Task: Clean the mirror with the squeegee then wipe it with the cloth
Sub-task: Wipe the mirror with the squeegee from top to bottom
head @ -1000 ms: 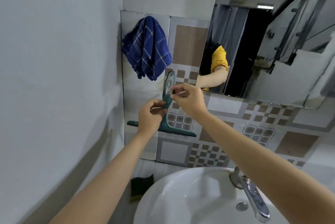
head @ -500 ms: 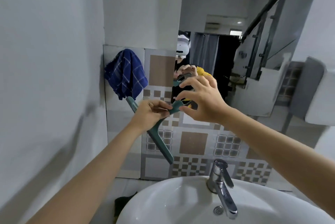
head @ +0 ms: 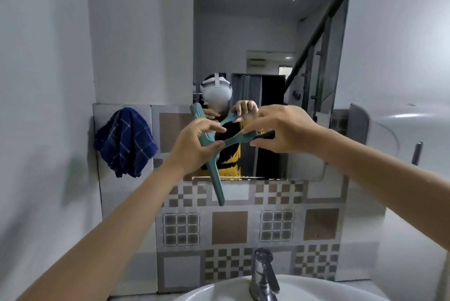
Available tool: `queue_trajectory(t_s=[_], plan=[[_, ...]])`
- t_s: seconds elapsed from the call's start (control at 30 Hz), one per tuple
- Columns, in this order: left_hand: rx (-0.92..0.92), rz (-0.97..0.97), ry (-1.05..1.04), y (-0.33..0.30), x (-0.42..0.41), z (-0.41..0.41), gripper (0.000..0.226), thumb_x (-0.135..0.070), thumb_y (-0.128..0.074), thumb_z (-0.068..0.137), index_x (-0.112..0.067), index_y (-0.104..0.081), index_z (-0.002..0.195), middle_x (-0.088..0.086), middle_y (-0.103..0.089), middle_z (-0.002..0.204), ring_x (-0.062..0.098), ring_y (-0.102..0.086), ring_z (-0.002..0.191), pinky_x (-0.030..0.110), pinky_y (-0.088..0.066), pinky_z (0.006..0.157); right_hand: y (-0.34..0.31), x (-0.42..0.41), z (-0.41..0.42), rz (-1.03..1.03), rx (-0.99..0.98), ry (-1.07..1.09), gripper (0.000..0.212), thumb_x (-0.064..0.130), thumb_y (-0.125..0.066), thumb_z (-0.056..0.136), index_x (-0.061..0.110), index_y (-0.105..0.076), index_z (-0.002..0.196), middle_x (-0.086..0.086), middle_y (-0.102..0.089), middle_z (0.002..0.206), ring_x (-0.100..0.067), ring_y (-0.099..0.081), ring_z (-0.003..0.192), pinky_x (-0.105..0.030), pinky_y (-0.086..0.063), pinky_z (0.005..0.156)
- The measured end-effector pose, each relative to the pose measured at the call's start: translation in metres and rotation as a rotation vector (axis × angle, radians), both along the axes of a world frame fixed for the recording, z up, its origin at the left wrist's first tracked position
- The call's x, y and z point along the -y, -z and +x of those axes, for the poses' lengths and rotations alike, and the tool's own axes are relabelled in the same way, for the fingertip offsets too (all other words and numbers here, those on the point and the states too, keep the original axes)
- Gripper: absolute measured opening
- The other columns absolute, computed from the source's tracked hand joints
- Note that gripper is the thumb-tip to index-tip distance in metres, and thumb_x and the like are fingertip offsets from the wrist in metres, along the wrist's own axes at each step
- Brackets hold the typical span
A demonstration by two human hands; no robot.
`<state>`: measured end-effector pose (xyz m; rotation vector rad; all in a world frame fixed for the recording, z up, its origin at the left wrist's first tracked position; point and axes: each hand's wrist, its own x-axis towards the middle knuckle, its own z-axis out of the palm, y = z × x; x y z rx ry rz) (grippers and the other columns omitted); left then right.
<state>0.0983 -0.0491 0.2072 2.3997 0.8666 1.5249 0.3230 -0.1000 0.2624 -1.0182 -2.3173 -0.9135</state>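
The fingers (head: pixel 214 130) of the left hand (head: pixel 194 147) are pinched around the teal squeegee (head: pixel 215 174) where its handle meets the blade, thumb below and fingertips above. The fingers (head: pixel 253 130) of the right hand (head: pixel 285 130) are closed on the dark end of the squeegee's handle, just right of the left hand. Both hands hold the tool at the centre of the frame, in front of the mirror (head: pixel 243 32); whether the blade touches the glass cannot be told. The blade runs steeply from the upper left, near the mirror's left edge, down to a tip over the patterned tiles (head: pixel 229 227) just below the mirror's lower edge. The mirror fills the upper middle of the frame and reflects the hands and the tool. The blue checked cloth (head: pixel 125 142) hangs on the wall at the left of the frame, well apart from the hands. At the bottom centre a chrome tap (head: pixel 264 274) stands on the rim of a white sink (head: pixel 207 293).
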Motion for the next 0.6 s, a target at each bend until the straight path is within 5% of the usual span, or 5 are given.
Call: queue_trajectory(t_s=[0.17, 0.23, 0.33, 0.4, 0.6], plan=[[0.090, 0.371, -0.170, -0.025, -0.016, 0.001, 0.041, -0.002, -0.071, 0.076, -0.002, -0.057, 0.114, 0.011, -0.055, 0.115, -0.021, -0.046, 0.099, -0.006, -0.030, 0.084, -0.055, -0.008, 0.028, 0.179, -0.122, 0.137, 0.026, 0.038, -0.073, 0.080, 0.034, -0.073, 0.105, 0.008, -0.052, 0.076, -0.013, -0.046, 0.062, -0.024, -0.035, 0.051], [0.063, 0.457, -0.233, -0.034, -0.032, -0.004, 0.047, -0.004, -0.073, 0.074, -0.001, -0.054, 0.118, 0.015, -0.055, 0.120, -0.020, -0.044, 0.107, 0.002, -0.035, 0.093, -0.080, -0.012, 0.032, 0.229, -0.149, 0.170, 0.030, 0.045, -0.063, 0.082, 0.038, -0.070, 0.110, 0.004, -0.055, 0.078, -0.014, -0.048, 0.064, -0.029, -0.041, 0.053], [-0.050, 0.424, -0.423, -0.047, -0.062, -0.013, 0.065, -0.020, -0.076, 0.073, -0.005, -0.046, 0.129, 0.013, -0.049, 0.136, 0.018, -0.047, 0.124, 0.042, -0.039, 0.105, -0.119, -0.019, 0.030, 0.297, -0.190, 0.187, 0.034, 0.047, -0.059, 0.084, 0.042, -0.065, 0.117, 0.000, -0.056, 0.086, -0.016, -0.052, 0.075, -0.031, -0.039, 0.061], [-0.135, 0.378, -0.501, -0.059, -0.074, -0.017, 0.074, -0.028, -0.073, 0.075, -0.010, -0.037, 0.138, 0.008, -0.038, 0.146, 0.026, -0.037, 0.134, 0.057, -0.032, 0.107, -0.145, -0.027, 0.025, 0.339, -0.207, 0.188, 0.034, 0.046, -0.061, 0.087, 0.044, -0.062, 0.120, 0.000, -0.056, 0.090, -0.017, -0.052, 0.079, -0.031, -0.036, 0.065], [-0.327, 0.341, -0.606, -0.087, -0.107, -0.027, 0.083, -0.038, -0.064, 0.082, -0.020, -0.017, 0.147, -0.004, -0.010, 0.157, 0.019, -0.011, 0.144, 0.054, -0.008, 0.113, -0.210, -0.051, 0.000, 0.407, -0.223, 0.173, 0.035, 0.044, -0.055, 0.092, 0.044, -0.056, 0.127, 0.002, -0.048, 0.092, -0.016, -0.047, 0.081, -0.030, -0.033, 0.072]])
